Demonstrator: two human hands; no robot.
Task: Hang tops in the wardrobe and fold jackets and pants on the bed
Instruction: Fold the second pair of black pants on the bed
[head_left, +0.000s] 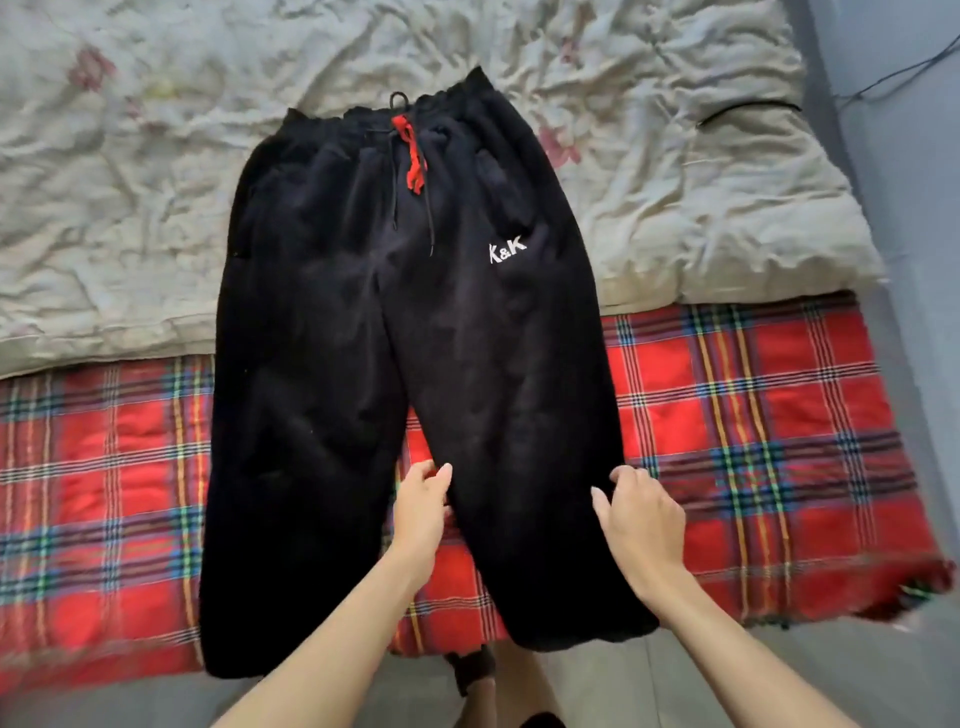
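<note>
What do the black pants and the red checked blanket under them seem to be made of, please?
The black pants look like thick, matte knit, probably fleece or cotton jersey: soft rounded folds, no sheen, gathered elastic waist. The red checked blanket looks woven, perhaps wool or acrylic: its tartan lines run through the cloth, and its surface is dull.

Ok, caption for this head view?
Left hand and right hand pinch one leg of black fleece sweatpants laid on red plaid blanket and pale quilt.
</note>
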